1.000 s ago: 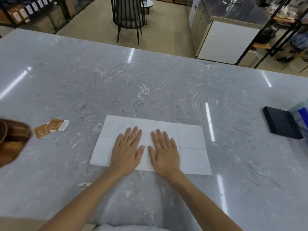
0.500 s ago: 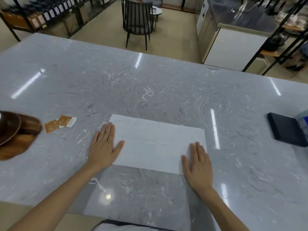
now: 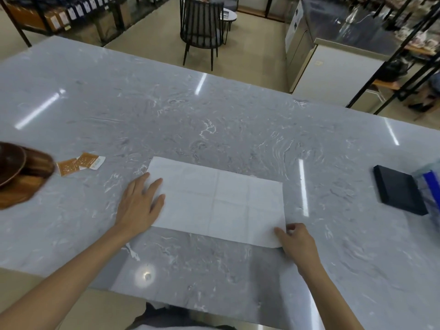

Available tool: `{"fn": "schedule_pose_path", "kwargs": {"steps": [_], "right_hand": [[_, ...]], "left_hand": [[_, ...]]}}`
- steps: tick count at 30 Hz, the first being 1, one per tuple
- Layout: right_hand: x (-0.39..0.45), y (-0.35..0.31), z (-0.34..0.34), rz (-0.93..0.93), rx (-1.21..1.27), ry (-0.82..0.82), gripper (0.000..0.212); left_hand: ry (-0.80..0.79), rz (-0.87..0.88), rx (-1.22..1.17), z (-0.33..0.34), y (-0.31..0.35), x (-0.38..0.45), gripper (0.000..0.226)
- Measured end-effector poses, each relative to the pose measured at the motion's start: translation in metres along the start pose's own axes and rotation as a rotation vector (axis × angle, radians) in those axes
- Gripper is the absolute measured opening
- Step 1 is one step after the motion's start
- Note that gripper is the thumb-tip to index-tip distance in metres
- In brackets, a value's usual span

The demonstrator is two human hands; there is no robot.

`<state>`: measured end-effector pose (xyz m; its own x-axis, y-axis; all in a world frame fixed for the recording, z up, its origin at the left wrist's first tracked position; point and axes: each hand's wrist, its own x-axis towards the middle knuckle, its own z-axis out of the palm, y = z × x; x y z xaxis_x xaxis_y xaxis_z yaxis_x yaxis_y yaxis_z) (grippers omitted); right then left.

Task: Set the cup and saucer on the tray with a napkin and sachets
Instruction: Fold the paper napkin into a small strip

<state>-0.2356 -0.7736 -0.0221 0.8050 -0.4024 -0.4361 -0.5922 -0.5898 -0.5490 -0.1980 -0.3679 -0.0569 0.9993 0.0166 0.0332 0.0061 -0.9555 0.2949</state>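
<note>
A white paper napkin (image 3: 221, 201) lies unfolded flat on the grey marble counter (image 3: 214, 120). My left hand (image 3: 140, 203) rests flat on its left edge, fingers spread. My right hand (image 3: 297, 241) pinches the napkin's near right corner between thumb and fingers. Two orange sachets (image 3: 79, 163) lie on the counter to the left. At the far left edge, a dark brown saucer (image 3: 10, 161) sits on a wooden tray (image 3: 26, 186), both partly cut off by the frame. No cup is in view.
A black flat block (image 3: 397, 194) lies at the right, beside a clear container with a blue label (image 3: 431, 186). Beyond the counter stand a black chair (image 3: 202, 29), shelving and a steel-topped cabinet (image 3: 333, 67). The counter's near edge runs just before my body.
My hands slid apart from the napkin's middle to its two ends. My right hand has curled and taken hold of the near right corner. The view has shifted back slightly.
</note>
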Motion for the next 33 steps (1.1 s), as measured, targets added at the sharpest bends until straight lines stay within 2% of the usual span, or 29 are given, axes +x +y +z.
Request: {"fn": "schedule_pose_path", "kwargs": {"steps": [1, 3, 7, 10, 14, 16, 19, 21, 24, 28, 30, 33], "right_hand": [[0.002, -0.002, -0.001, 0.008, 0.078, -0.032, 0.019], [0.007, -0.006, -0.007, 0.017, 0.162, -0.067, 0.028], [0.032, -0.023, -0.024, -0.03, 0.119, -0.063, 0.017], [0.068, -0.046, -0.036, -0.107, 0.034, -0.058, 0.009], [0.128, -0.091, -0.052, -0.235, -0.066, 0.036, 0.03], [0.15, -0.1, -0.056, -0.233, -0.096, 0.113, 0.043], [0.158, -0.092, -0.05, -0.236, -0.217, 0.185, 0.046], [0.141, -0.078, -0.034, -0.347, -0.279, 0.181, 0.045], [0.085, -0.05, 0.001, -0.634, -0.302, 0.166, 0.038], [-0.017, -0.015, 0.055, -1.043, -0.226, -0.095, 0.026], [-0.057, -0.01, 0.077, -1.172, -0.266, -0.171, 0.032], [-0.092, -0.014, 0.104, -1.267, -0.367, -0.121, 0.043]], "left_hand": [[0.007, -0.013, -0.01, 0.001, -0.001, -0.003, 0.071], [0.021, -0.03, -0.032, 0.002, 0.0, -0.008, 0.07], [0.048, -0.023, -0.049, 0.001, 0.007, -0.029, 0.068], [-0.016, -0.067, -0.011, 0.002, 0.025, -0.059, 0.071], [-0.056, -0.036, 0.096, 0.005, 0.071, -0.1, 0.069], [-0.043, 0.032, 0.106, 0.01, 0.095, -0.117, 0.068], [-0.068, 0.14, 0.113, 0.015, 0.119, -0.137, 0.066], [-0.103, 0.177, 0.072, 0.014, 0.121, -0.143, 0.066], [-0.16, 0.221, -0.037, 0.006, 0.107, -0.141, 0.067], [-0.2, 0.23, -0.136, -0.013, 0.072, -0.132, 0.063], [-0.205, 0.238, -0.155, -0.02, 0.057, -0.126, 0.059], [-0.187, 0.249, -0.144, -0.021, 0.049, -0.119, 0.055]]}}
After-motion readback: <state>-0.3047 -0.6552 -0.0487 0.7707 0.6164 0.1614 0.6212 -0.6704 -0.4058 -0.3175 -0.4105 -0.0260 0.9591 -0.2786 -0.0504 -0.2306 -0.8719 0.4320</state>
